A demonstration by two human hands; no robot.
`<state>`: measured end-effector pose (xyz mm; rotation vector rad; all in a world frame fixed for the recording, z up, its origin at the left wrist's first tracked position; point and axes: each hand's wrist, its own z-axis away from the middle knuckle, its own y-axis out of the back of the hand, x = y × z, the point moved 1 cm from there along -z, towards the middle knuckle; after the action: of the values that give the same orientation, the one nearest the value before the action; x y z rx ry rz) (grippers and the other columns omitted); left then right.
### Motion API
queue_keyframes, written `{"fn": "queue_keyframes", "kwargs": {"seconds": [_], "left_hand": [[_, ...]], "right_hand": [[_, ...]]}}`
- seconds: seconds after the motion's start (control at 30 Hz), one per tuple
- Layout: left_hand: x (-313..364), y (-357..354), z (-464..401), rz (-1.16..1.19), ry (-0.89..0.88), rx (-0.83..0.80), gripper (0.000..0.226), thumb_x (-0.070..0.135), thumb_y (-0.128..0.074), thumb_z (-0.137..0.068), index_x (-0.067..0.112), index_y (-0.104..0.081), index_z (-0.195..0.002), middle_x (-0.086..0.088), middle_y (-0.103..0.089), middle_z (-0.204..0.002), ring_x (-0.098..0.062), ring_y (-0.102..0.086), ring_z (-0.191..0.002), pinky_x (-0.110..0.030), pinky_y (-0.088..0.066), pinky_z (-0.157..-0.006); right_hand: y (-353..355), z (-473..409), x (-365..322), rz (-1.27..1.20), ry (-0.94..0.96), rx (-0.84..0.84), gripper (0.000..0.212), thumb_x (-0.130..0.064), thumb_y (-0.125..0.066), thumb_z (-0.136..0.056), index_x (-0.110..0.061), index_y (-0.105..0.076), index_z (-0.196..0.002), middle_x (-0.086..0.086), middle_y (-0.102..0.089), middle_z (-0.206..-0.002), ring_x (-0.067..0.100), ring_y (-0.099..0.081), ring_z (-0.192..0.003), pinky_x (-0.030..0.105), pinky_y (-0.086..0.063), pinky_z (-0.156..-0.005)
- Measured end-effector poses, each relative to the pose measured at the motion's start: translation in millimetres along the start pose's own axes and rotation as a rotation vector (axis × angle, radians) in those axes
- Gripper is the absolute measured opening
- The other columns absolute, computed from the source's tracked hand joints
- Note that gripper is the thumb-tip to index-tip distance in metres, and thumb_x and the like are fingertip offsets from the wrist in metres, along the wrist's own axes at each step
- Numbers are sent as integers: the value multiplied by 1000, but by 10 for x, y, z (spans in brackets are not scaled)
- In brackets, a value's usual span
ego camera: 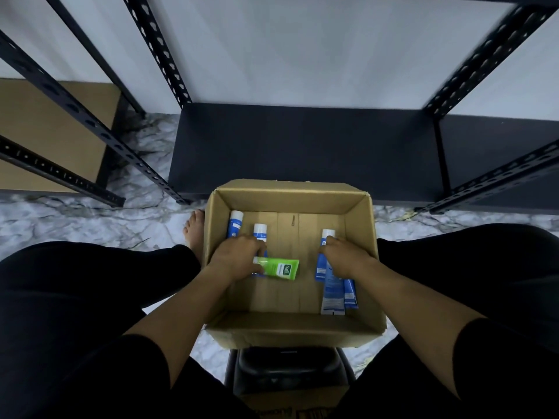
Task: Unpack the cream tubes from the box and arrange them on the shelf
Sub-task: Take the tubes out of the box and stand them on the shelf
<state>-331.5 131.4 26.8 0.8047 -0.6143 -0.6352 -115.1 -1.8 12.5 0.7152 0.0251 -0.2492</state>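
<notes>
I am sitting on a dark stool with my knees spread, and an open cardboard box is standing on the marble floor between my legs. Both my forearms are reaching down into it.

My left hand is lying over the left side of the box floor, fingers curled down onto a green tube that is lying crosswise, and it is also covering the lower part of a blue-and-white tube — I cannot tell for sure whether I am gripping the green one or only pressing on it. My right hand is closing around another blue-and-white tube on the right side, its white cap poking out past my fingers. Two more blue tubes are lying under my right wrist, nearer to me, touching each other. A further blue-and-white tube is leaning in the far left corner of the box, just beside the one under my left hand.

My bare foot is showing just left of the box. Beyond the box, the lowest dark shelf board of a black metal rack is sitting close to the floor — no tubes are lying on it. Further left, another rack is carrying a brown board.
</notes>
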Motion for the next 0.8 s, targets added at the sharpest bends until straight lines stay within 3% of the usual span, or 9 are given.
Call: {"fn": "queue_keyframes", "kwargs": {"seconds": [0.2,0.43,0.5,0.6,0.67,0.8], "left_hand": [[17,-38,9,13,16,18,36,47,-68,-86,31,-56,-115,4,-62,-118,-14,-59,-101,-32,-49,-83],[32,0,11,78,-1,26,32,46,-63,-90,33,-50,-116,4,-64,-116,-13,-60,-95,-29,-46,-73],[34,-6,11,88,8,29,33,46,-61,-90,33,-48,-118,4,-64,-116,-14,-61,-94,-30,-48,-73],[55,6,30,79,27,40,37,46,-59,-92,33,-44,-124,2,-65,-119,-18,-63,-97,-35,-53,-76],[62,20,50,83,37,49,40,46,-57,-93,33,-42,-127,1,-65,-120,-21,-63,-99,-38,-54,-78],[76,43,88,87,56,53,43,48,-56,-93,34,-40,-131,-1,-66,-120,-22,-64,-99,-38,-54,-77]], "right_hand": [[32,22,-6,-15,-41,-13,44,1,-60,-91,-7,-52,-134,15,-43,-137,30,-53,-117,37,-50,-90],[130,93,-6,-59,-76,-95,45,-5,-70,-85,-10,-56,-127,12,-60,-121,28,-63,-103,38,-57,-84],[184,99,-37,-103,-86,-123,35,-12,-67,-87,-11,-58,-121,10,-61,-116,25,-63,-99,38,-57,-84],[233,98,-116,-122,-102,-132,16,-23,-63,-90,-9,-60,-96,5,-60,-91,20,-60,-84,30,-51,-66],[244,113,-161,-131,-137,-153,27,-26,-66,-89,-6,-60,-106,7,-61,-95,22,-61,-87,29,-47,-66],[240,165,-176,-116,-226,-203,59,-22,-80,-80,-5,-52,-130,11,-61,-122,26,-62,-107,34,-53,-88]]}}
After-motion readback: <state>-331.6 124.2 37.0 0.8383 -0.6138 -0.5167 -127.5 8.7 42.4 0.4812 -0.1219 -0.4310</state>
